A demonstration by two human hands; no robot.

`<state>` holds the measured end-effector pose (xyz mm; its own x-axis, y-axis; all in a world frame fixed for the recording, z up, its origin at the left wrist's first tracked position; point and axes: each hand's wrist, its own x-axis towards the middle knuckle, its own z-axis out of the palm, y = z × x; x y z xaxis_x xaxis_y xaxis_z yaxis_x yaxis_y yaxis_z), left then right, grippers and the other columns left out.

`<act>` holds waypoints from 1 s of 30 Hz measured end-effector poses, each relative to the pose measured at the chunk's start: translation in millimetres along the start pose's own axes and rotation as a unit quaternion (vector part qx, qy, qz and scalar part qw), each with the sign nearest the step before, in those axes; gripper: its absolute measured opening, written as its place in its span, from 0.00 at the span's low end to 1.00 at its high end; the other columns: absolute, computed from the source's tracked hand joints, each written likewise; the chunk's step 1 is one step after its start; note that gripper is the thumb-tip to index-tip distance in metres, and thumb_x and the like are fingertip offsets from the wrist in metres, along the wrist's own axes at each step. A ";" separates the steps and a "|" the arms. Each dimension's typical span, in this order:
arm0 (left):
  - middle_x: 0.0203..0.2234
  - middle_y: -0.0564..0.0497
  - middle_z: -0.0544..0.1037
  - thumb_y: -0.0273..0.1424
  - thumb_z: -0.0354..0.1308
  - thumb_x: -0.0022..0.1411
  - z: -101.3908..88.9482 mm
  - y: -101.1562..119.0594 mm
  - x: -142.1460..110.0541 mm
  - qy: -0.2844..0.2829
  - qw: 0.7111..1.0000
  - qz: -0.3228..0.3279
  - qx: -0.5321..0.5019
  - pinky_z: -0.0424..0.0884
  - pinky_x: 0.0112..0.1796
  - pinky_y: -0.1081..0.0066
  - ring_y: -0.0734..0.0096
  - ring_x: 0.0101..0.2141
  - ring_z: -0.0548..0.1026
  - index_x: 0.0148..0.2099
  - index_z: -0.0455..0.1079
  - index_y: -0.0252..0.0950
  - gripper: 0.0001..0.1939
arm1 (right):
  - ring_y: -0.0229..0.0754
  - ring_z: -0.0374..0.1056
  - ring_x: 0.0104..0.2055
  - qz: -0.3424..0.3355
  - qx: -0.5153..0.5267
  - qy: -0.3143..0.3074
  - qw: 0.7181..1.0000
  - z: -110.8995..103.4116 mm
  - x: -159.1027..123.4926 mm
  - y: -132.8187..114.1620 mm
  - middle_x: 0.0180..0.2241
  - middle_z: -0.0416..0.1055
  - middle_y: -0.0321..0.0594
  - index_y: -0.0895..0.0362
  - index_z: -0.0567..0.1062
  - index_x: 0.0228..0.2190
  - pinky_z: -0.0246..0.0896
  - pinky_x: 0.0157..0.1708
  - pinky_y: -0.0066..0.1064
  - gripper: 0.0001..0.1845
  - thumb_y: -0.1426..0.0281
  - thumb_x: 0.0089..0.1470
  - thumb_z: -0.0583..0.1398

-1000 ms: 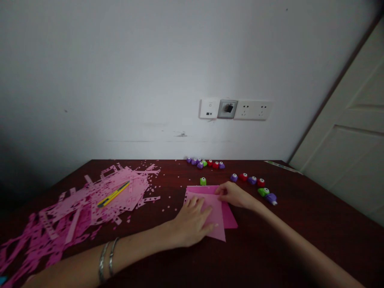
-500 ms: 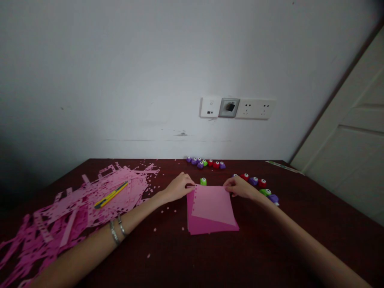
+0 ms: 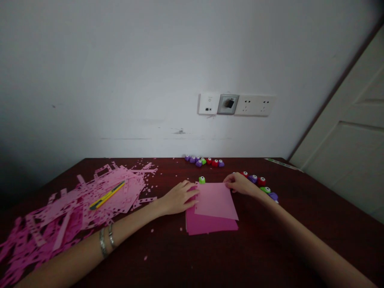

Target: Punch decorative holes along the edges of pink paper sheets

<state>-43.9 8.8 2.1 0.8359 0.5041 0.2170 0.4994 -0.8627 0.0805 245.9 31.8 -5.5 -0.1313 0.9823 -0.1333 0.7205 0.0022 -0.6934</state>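
Note:
A light pink sheet of paper (image 3: 216, 200) lies askew over a stack of darker pink sheets (image 3: 211, 225). My left hand (image 3: 180, 198) rests at the sheet's left edge, its fingers spread apart and laid over the punched margin. At the upper right corner, my right hand (image 3: 240, 184) pinches the light sheet between thumb and fingers. Just beyond the sheet's top edge stands a small green craft punch (image 3: 202, 180) with a white round top. The small holes along the left margin are mostly covered by my left fingers.
Punched pink paper scraps (image 3: 120, 188) heap up on the left, with a yellow utility knife (image 3: 107, 195) on top. Several small punches (image 3: 198, 163) line the back, and more punches (image 3: 261, 181) sit beyond my right hand. A patterned strip (image 3: 283, 164) lies at the back right.
My left hand has gone from pinching the sheet's upper left corner to lying with spread fingers along its left edge. The light sheet has turned slightly and its lower edge sits higher.

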 end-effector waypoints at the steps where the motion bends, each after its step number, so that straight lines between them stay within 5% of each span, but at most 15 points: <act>1: 0.51 0.45 0.64 0.40 0.39 0.65 -1.4 4.5 -2.7 0.002 1.000 -0.016 0.005 0.55 0.52 0.61 0.63 0.50 0.59 0.55 0.61 0.36 0.21 | 0.35 0.66 0.25 0.002 -0.001 0.001 1.000 0.0 -0.3 -0.5 0.25 0.72 0.41 0.64 0.76 0.30 0.62 0.23 0.24 0.11 0.74 0.44 0.55; 4: 0.54 0.42 0.60 0.47 0.39 0.63 -4.0 22.3 -16.1 -0.009 0.998 -0.069 0.007 0.53 0.52 0.57 0.57 0.53 0.56 0.58 0.56 0.34 0.29 | 0.35 0.66 0.25 0.007 0.000 -0.001 1.000 -0.3 -2.1 -2.8 0.25 0.72 0.41 0.63 0.76 0.30 0.62 0.22 0.23 0.11 0.74 0.44 0.55; 9: 0.60 0.33 0.47 0.62 0.43 0.49 -1.4 48.0 -43.2 -0.126 0.985 -0.108 -0.042 0.49 0.54 0.51 0.44 0.59 0.45 0.63 0.42 0.28 0.51 | 0.35 0.66 0.26 0.004 0.017 -0.004 1.000 -1.7 -3.9 -4.6 0.26 0.72 0.40 0.63 0.76 0.30 0.63 0.23 0.23 0.11 0.74 0.44 0.55; 18: 0.61 0.35 0.43 0.49 0.43 0.59 0.9 41.9 -44.6 -0.132 0.981 -0.111 -0.092 0.49 0.56 0.56 0.52 0.60 0.40 0.64 0.35 0.29 0.40 | 0.34 0.65 0.25 -0.012 0.030 -0.010 0.999 -4.1 -1.3 0.7 0.25 0.71 0.40 0.64 0.75 0.31 0.63 0.23 0.24 0.12 0.73 0.46 0.54; 30: 0.61 0.37 0.46 0.50 0.36 0.62 -1.9 26.6 -26.9 -0.094 0.991 -0.069 -0.065 0.47 0.56 0.56 0.53 0.60 0.42 0.63 0.42 0.30 0.36 | 0.34 0.65 0.25 -0.012 0.015 -0.020 1.000 -9.0 -1.0 -3.7 0.26 0.72 0.40 0.62 0.76 0.31 0.62 0.22 0.24 0.11 0.72 0.47 0.56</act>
<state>-53.5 -27.8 0.3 0.7954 0.6060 0.0119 0.5884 -0.7768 0.2246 249.5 32.5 3.6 -0.1769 0.9736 -0.1443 0.6965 0.0203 -0.7173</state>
